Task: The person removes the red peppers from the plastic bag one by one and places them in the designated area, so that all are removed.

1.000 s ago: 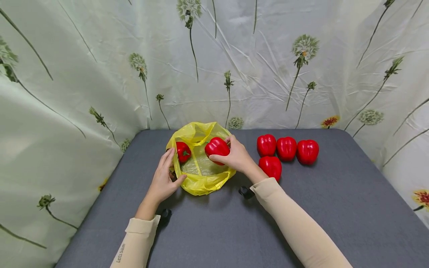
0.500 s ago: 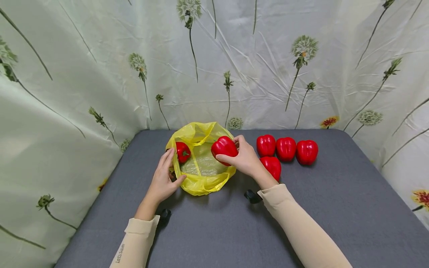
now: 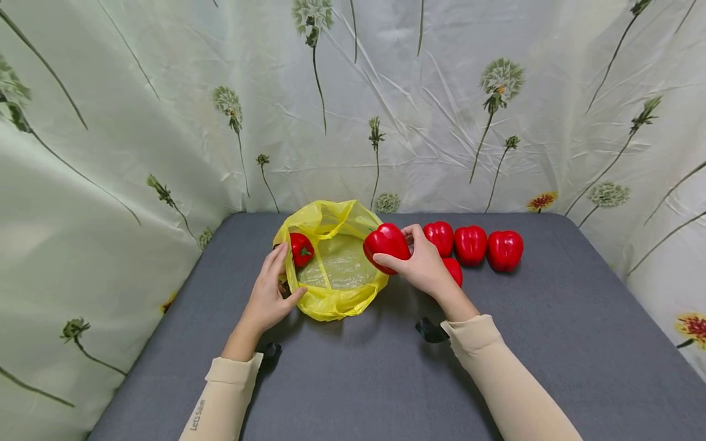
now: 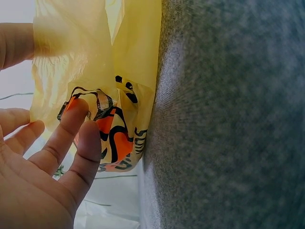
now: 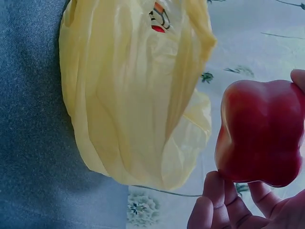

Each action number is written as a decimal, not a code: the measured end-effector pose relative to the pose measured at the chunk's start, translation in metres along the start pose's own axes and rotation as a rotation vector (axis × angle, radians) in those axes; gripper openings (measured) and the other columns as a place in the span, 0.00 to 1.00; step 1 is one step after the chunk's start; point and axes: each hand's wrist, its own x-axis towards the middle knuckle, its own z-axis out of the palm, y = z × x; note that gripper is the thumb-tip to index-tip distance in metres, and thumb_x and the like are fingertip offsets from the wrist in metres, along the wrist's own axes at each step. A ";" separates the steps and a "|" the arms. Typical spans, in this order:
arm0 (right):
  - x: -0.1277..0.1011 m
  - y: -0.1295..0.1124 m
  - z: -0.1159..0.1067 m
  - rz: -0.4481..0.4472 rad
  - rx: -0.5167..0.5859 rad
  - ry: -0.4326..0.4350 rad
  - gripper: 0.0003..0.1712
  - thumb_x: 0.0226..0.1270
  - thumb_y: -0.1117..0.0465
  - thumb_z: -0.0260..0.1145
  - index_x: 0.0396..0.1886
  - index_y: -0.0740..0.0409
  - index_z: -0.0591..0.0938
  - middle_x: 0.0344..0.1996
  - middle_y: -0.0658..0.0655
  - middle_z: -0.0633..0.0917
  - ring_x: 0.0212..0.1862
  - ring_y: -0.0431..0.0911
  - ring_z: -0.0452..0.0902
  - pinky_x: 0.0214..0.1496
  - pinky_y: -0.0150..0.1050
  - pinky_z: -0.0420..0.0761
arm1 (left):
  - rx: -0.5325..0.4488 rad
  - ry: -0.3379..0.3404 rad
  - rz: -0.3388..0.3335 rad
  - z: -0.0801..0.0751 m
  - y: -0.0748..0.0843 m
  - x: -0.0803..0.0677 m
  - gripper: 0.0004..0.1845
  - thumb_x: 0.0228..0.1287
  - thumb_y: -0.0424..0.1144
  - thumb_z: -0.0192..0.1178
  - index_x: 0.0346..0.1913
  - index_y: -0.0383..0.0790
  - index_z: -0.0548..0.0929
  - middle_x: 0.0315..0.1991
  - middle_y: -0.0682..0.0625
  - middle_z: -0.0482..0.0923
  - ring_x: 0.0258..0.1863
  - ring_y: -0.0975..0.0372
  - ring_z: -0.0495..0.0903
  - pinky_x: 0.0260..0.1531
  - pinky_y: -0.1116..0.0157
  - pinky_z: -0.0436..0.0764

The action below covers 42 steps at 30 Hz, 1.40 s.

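Red pepper (image 3: 386, 245), right hand (image 3: 423, 264) gripping it, has shifted rightward to the bag's rim (image 3: 380, 283)

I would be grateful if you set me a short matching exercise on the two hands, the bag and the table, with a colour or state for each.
Column one:
1. right hand
2. bag
3. left hand
4. table

Column two:
A. touches the bag
B. grey
C. holds a pepper
D. yellow and open at the top

Right pairs: 1-C, 2-D, 3-A, 4-B.
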 end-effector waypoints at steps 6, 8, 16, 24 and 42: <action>-0.012 0.005 -0.007 0.017 -0.014 0.019 0.43 0.62 0.37 0.77 0.66 0.54 0.69 0.59 0.60 0.82 0.58 0.56 0.81 0.55 0.49 0.86 | -0.003 -0.004 -0.010 0.001 0.000 -0.004 0.54 0.62 0.36 0.77 0.86 0.33 0.56 0.84 0.36 0.56 0.61 0.45 0.78 0.36 0.61 0.83; -0.015 0.007 -0.009 0.020 -0.018 0.026 0.43 0.62 0.38 0.76 0.66 0.55 0.69 0.59 0.61 0.82 0.59 0.56 0.81 0.56 0.50 0.86 | -0.006 -0.003 -0.010 0.001 0.000 -0.004 0.54 0.62 0.35 0.77 0.86 0.33 0.56 0.84 0.36 0.56 0.61 0.45 0.78 0.36 0.61 0.84; -0.027 0.016 -0.021 0.039 0.001 0.057 0.44 0.64 0.42 0.76 0.69 0.58 0.67 0.64 0.65 0.79 0.62 0.60 0.79 0.59 0.53 0.87 | 0.000 0.000 -0.005 0.000 -0.001 -0.003 0.54 0.62 0.35 0.77 0.85 0.33 0.56 0.84 0.36 0.56 0.62 0.45 0.78 0.36 0.61 0.83; -0.032 0.019 -0.037 0.070 0.023 0.067 0.47 0.65 0.42 0.75 0.73 0.59 0.64 0.70 0.65 0.74 0.68 0.61 0.74 0.63 0.58 0.85 | -0.004 -0.003 0.002 -0.001 0.001 0.000 0.54 0.62 0.35 0.77 0.86 0.34 0.56 0.85 0.36 0.56 0.60 0.45 0.78 0.36 0.61 0.83; -0.041 0.039 -0.077 0.116 -0.032 0.162 0.49 0.69 0.36 0.70 0.76 0.61 0.63 0.65 0.66 0.76 0.59 0.56 0.77 0.51 0.40 0.80 | -0.004 -0.007 -0.011 0.000 0.002 0.001 0.54 0.62 0.35 0.77 0.86 0.34 0.56 0.85 0.37 0.56 0.60 0.46 0.78 0.37 0.60 0.83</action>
